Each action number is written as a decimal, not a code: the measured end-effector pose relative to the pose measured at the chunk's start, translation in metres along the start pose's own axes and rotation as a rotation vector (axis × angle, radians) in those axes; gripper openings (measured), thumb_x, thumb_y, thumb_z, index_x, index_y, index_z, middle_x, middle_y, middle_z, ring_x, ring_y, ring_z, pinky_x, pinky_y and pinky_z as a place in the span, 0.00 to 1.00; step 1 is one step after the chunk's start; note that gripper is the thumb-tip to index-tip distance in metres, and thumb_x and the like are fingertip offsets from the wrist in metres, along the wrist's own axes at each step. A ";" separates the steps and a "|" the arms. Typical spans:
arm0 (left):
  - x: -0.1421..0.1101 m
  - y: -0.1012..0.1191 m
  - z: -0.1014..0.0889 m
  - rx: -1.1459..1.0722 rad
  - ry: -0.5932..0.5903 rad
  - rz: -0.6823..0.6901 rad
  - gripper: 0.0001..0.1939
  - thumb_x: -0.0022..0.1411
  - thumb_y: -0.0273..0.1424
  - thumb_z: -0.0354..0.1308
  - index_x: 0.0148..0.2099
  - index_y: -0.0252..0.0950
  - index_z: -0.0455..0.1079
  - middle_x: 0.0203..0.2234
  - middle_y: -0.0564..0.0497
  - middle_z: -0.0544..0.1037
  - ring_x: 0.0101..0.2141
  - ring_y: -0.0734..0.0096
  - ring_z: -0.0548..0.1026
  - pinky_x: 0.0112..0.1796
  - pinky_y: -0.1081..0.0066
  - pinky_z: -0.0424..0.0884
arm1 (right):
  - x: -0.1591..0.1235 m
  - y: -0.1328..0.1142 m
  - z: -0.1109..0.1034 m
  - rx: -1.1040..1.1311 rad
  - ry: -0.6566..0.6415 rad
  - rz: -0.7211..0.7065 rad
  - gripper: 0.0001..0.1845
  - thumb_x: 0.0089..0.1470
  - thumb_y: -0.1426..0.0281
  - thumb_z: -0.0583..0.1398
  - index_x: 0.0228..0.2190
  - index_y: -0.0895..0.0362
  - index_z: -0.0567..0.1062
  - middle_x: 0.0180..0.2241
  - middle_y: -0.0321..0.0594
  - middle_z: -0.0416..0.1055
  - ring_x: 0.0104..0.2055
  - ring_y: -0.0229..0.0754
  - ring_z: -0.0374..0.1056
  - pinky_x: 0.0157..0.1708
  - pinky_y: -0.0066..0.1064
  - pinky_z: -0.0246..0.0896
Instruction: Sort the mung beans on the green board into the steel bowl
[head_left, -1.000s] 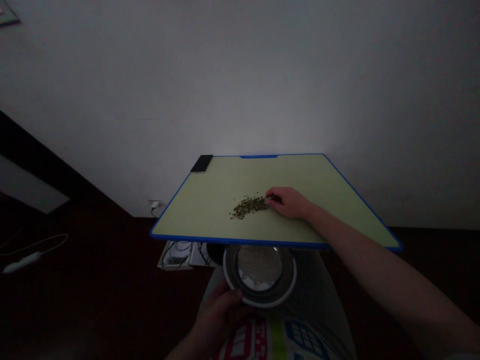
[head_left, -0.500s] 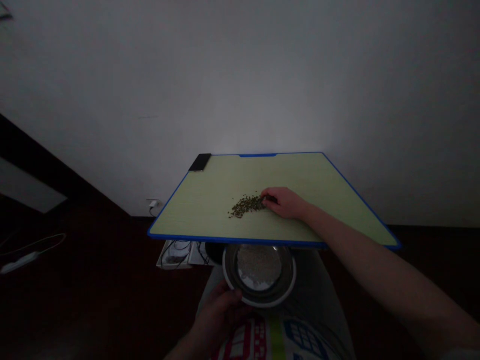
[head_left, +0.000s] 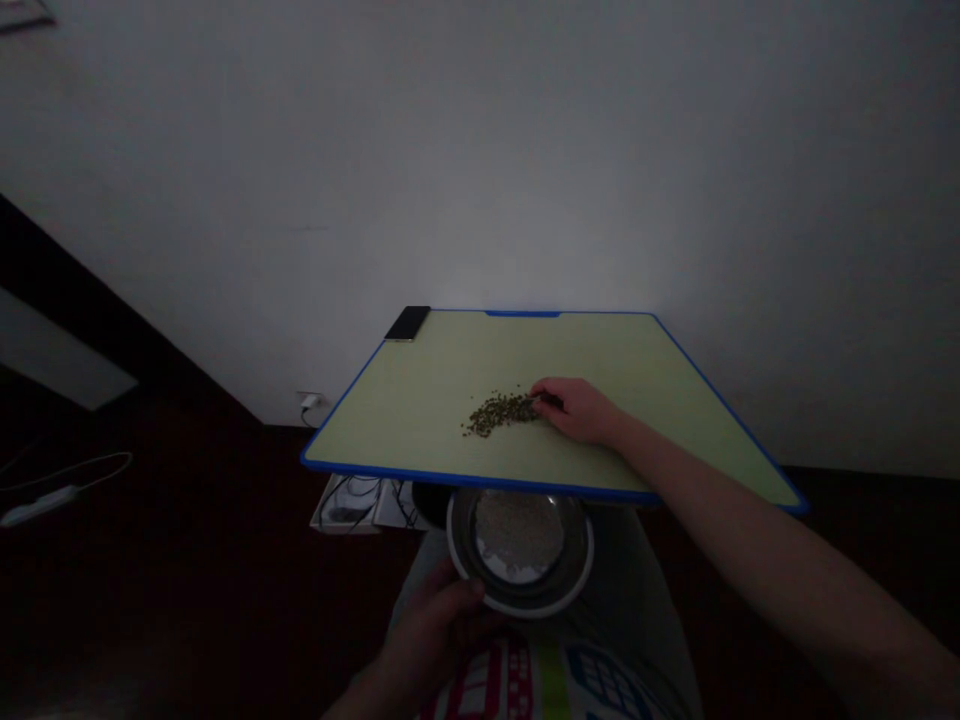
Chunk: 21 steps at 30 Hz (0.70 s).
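A pale green table (head_left: pixel 420 400) with a blue rim stands in front of me. A small heap of dark green beans (head_left: pixel 496 411) lies near its middle. My right hand (head_left: pixel 576 408) rests on the tabletop at the right end of the heap, fingertips pinched together among the beans. Below the table's near edge a round metal bowl (head_left: pixel 520 548) holding pale grains sits on my lap. My left hand (head_left: pixel 433 630) grips the bowl's near left rim.
A black phone (head_left: pixel 408 323) lies on the table's far left corner. Under the table are white boxes with cables (head_left: pixel 358 501). A wall plug (head_left: pixel 308 402) and a white power strip (head_left: pixel 37 502) sit at the left. The room is dark.
My right hand shifted slightly along the right end of the bean heap. The view tilted a little. The left hand and bowl stayed put.
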<state>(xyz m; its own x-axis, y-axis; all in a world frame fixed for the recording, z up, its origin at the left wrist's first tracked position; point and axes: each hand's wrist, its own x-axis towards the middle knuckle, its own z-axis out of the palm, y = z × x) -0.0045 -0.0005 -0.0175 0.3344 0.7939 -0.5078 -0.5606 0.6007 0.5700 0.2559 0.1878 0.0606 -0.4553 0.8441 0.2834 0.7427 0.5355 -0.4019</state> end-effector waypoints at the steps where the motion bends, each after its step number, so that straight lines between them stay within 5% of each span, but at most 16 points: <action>1: 0.000 0.000 0.001 0.000 -0.009 0.004 0.17 0.48 0.25 0.67 0.43 0.34 0.75 0.40 0.43 0.85 0.42 0.52 0.82 0.47 0.55 0.75 | 0.000 0.000 0.000 -0.002 -0.001 0.003 0.12 0.57 0.69 0.57 0.41 0.59 0.76 0.32 0.44 0.76 0.33 0.42 0.69 0.35 0.31 0.59; 9: 0.000 0.001 0.007 0.016 -0.057 0.018 0.33 0.45 0.25 0.69 0.56 0.36 0.70 0.37 0.45 0.86 0.38 0.52 0.83 0.40 0.59 0.77 | 0.002 0.003 0.000 -0.010 -0.031 -0.018 0.12 0.57 0.70 0.57 0.42 0.60 0.75 0.32 0.44 0.76 0.33 0.42 0.69 0.36 0.31 0.59; 17: -0.005 0.002 0.011 0.051 -0.048 0.041 0.33 0.48 0.26 0.67 0.58 0.38 0.68 0.37 0.44 0.85 0.39 0.52 0.82 0.42 0.58 0.76 | 0.028 -0.006 -0.022 -0.061 -0.328 -0.097 0.07 0.55 0.70 0.58 0.35 0.57 0.76 0.30 0.40 0.75 0.30 0.40 0.66 0.31 0.30 0.55; 21: -0.005 0.002 0.011 0.049 -0.067 0.032 0.31 0.49 0.26 0.66 0.57 0.38 0.68 0.39 0.43 0.85 0.41 0.50 0.82 0.41 0.58 0.76 | 0.031 -0.006 -0.027 -0.062 -0.342 -0.091 0.06 0.53 0.71 0.59 0.33 0.57 0.76 0.29 0.40 0.75 0.30 0.40 0.66 0.30 0.29 0.54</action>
<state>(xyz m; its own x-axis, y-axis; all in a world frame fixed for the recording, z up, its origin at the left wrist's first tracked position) 0.0010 -0.0021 -0.0061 0.3679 0.8161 -0.4456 -0.5343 0.5778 0.6170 0.2506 0.2096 0.0949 -0.6511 0.7590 0.0039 0.7152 0.6153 -0.3315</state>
